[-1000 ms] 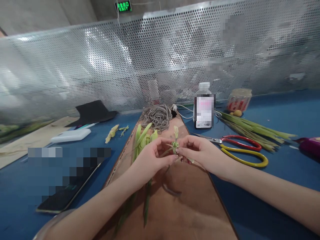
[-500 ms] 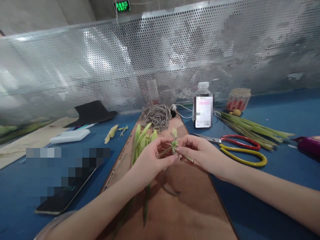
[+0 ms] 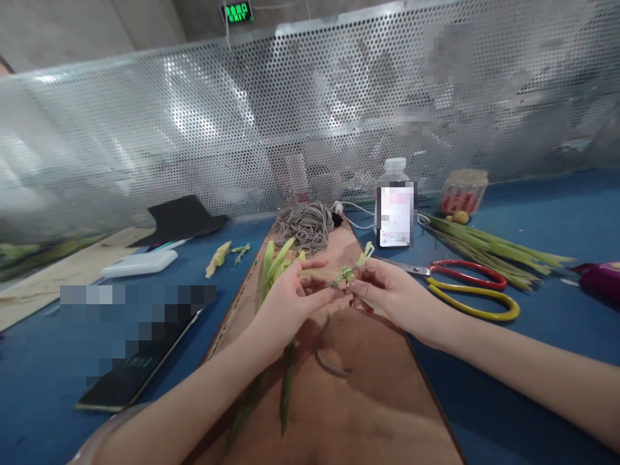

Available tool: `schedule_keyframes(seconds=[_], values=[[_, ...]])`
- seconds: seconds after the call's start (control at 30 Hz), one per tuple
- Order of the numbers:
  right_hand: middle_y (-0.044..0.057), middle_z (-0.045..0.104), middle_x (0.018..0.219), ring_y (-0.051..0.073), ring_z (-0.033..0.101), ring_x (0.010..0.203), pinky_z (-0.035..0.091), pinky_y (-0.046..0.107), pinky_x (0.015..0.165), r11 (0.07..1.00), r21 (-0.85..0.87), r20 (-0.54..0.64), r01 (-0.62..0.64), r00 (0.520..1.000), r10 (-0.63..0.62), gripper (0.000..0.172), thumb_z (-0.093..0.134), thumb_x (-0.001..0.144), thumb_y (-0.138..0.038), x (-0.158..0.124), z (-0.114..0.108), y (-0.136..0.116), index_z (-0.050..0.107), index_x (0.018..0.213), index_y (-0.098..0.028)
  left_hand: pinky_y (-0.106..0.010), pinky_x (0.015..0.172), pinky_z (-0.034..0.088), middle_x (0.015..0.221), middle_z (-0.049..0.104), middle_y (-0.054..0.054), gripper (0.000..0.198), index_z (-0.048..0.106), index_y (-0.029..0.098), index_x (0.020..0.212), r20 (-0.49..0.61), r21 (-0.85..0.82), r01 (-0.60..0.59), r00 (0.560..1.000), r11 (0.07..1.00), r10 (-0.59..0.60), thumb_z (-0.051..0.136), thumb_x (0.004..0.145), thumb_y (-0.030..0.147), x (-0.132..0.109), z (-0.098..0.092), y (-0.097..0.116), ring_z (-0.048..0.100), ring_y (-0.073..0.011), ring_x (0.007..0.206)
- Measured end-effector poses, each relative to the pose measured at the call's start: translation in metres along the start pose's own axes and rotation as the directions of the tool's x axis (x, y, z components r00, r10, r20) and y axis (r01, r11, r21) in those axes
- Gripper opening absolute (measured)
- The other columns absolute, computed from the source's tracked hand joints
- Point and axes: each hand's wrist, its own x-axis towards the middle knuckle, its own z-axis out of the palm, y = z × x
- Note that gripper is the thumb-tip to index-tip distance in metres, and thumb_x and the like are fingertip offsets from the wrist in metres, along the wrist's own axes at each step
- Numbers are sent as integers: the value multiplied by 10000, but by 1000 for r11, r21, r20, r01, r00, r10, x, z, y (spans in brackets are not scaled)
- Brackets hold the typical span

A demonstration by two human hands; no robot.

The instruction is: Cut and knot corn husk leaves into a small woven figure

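Note:
Between my two hands is a small knotted piece of green leaf strips (image 3: 347, 274), with a pale frilled end pointing up and to the right. My right hand (image 3: 387, 289) is closed, thumb and fingers pinching the piece from the right. From the left, my left hand (image 3: 290, 298) is closed at a thin strip end of it; its fingertips partly hide the contact. Long green leaves (image 3: 269, 265) lie on the brown board (image 3: 368, 387) behind and under my left wrist. A thin curved grey-brown strip (image 3: 330, 369) rests on the board below the hands.
A heap of grey cord (image 3: 307, 226) sits at the board's far end. Scissors (image 3: 469, 290) with red and yellow handles, a bottle (image 3: 395, 166) behind a lit phone (image 3: 397, 216), leaf stalks (image 3: 489, 248) and a jar (image 3: 464, 192) are right. Left lie a white case (image 3: 140, 263) and dark slab (image 3: 140, 374).
The knotted piece has turned, its frilled end swinging from upright toward the right. My left hand has shifted slightly, its index finger now stretched above the piece.

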Motion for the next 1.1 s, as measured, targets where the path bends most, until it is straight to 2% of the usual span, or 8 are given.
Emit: schedule_keyframes(seconds=[0.6, 0.7, 0.77, 0.83, 0.87, 0.93, 1.0, 1.1], values=[[-17, 507, 684, 98, 450, 559, 362, 237, 520, 988, -154, -63, -27, 998, 17, 107, 488, 797, -289, 1, -1, 0, 464, 820, -187, -324, 781, 478, 841, 636, -25, 358, 432, 165, 1045, -5, 96, -89, 996, 991, 90, 579, 719, 163, 0, -2, -1, 633, -156, 785], [13, 535, 785, 122, 493, 639, 402, 258, 570, 967, -252, -200, -26, 979, -26, 115, 501, 774, -258, 2, -2, 0, 476, 859, -184, -333, 789, 470, 855, 645, -30, 346, 433, 171, 1043, -6, 123, -112, 994, 986, 113, 578, 729, 186, 1, -5, -3, 629, -165, 816], [27, 532, 824, 131, 497, 663, 415, 271, 594, 936, -352, -341, 23, 928, -151, 129, 491, 774, -239, 2, -6, -2, 472, 891, -189, -343, 797, 463, 871, 648, -38, 349, 432, 171, 1046, -10, 148, -124, 992, 981, 126, 580, 731, 200, 3, -6, -4, 626, -173, 835], [38, 515, 835, 142, 490, 678, 422, 292, 623, 837, -531, -387, 134, 840, -380, 127, 484, 780, -224, 1, -12, -7, 470, 903, -196, -347, 809, 453, 855, 653, -38, 365, 428, 167, 1051, -8, 175, -137, 990, 975, 140, 589, 727, 211, 5, -8, -5, 623, -177, 848], [46, 510, 846, 154, 491, 716, 423, 310, 662, 732, -649, -324, 207, 795, -512, 119, 487, 782, -213, 1, -15, -10, 480, 899, -200, -346, 809, 450, 836, 655, -34, 383, 421, 166, 1056, -6, 186, -143, 989, 972, 147, 598, 720, 214, 5, -8, -6, 622, -178, 847], [66, 511, 919, 188, 482, 848, 396, 359, 776, 424, -831, -36, 360, 726, -687, 111, 504, 784, -191, -1, -18, -16, 527, 891, -209, -339, 790, 453, 792, 655, -20, 419, 406, 165, 1064, -4, 200, -150, 988, 968, 154, 614, 704, 212, 6, -8, -6, 622, -175, 824], [75, 502, 1024, 219, 436, 969, 342, 401, 865, 173, -865, 241, 470, 694, -679, 103, 529, 791, -224, -2, -19, -18, 585, 877, -223, -331, 765, 457, 757, 648, -6, 441, 390, 170, 1084, 0, 211, -155, 987, 965, 159, 611, 702, 194, 6, -7, -7, 622, -167, 788], [77, 463, 1133, 236, 387, 1033, 329, 415, 892, 104, -850, 365, 517, 719, -591, 148, 542, 798, -311, -1, -17, -13, 629, 891, -236, -336, 761, 458, 743, 638, 0, 513, 344, 189, 1164, 9, 225, -160, 987, 961, 162, 586, 712, 162, 2, -4, -7, 619, -166, 772]])
